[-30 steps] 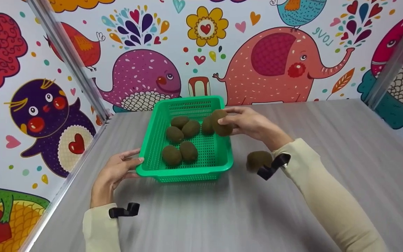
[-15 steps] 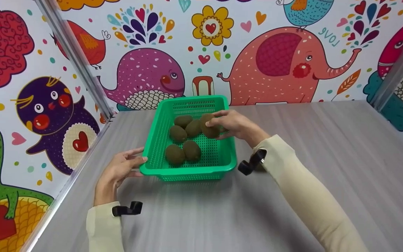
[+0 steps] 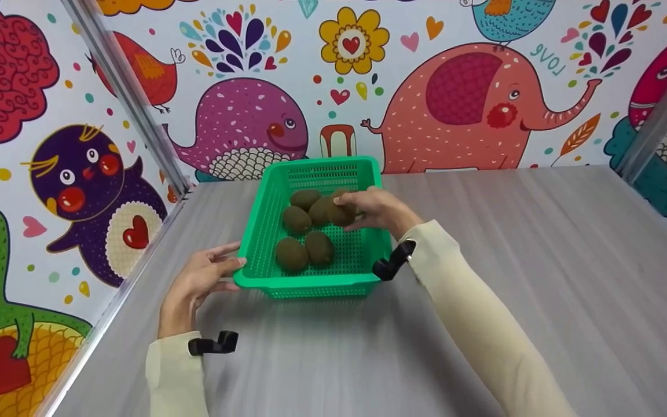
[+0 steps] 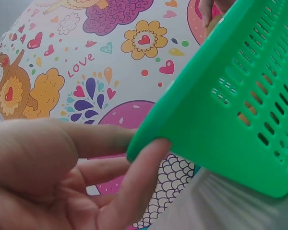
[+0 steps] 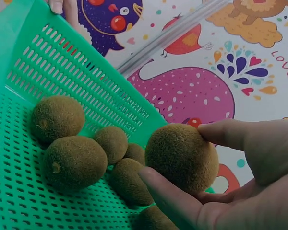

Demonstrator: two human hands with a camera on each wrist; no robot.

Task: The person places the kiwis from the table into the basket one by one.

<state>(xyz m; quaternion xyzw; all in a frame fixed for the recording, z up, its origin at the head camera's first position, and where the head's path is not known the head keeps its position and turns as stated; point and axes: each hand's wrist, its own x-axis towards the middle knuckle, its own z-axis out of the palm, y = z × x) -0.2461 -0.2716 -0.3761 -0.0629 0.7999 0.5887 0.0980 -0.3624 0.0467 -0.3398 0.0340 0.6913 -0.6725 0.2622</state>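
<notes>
My right hand (image 3: 381,209) pinches a brown fuzzy kiwi (image 5: 181,157) between thumb and fingers, inside the right part of a green plastic basket (image 3: 304,282). In the right wrist view that kiwi is held above the others. Several more kiwis lie on the basket floor, among them a pair near the front, one of them this kiwi (image 3: 292,253), and a cluster farther back with this kiwi (image 3: 305,199). The held fruit partly covers some of the cluster. My left hand (image 3: 199,279) grips the basket's rim (image 4: 156,122) at its front left corner, thumb on one side and fingers on the other.
The basket stands on a grey wood-grain table (image 3: 293,353), close to the printed back wall (image 3: 455,104). Another printed panel (image 3: 79,191) rises at the left, joined by a metal post (image 3: 131,98). Black wrist mounts (image 3: 394,260) stick out from both sleeves.
My right hand has carried the kiwi leftward over the rim and down into the basket. The left hand keeps its grip. A loose kiwi on the table is now hidden by the right arm.
</notes>
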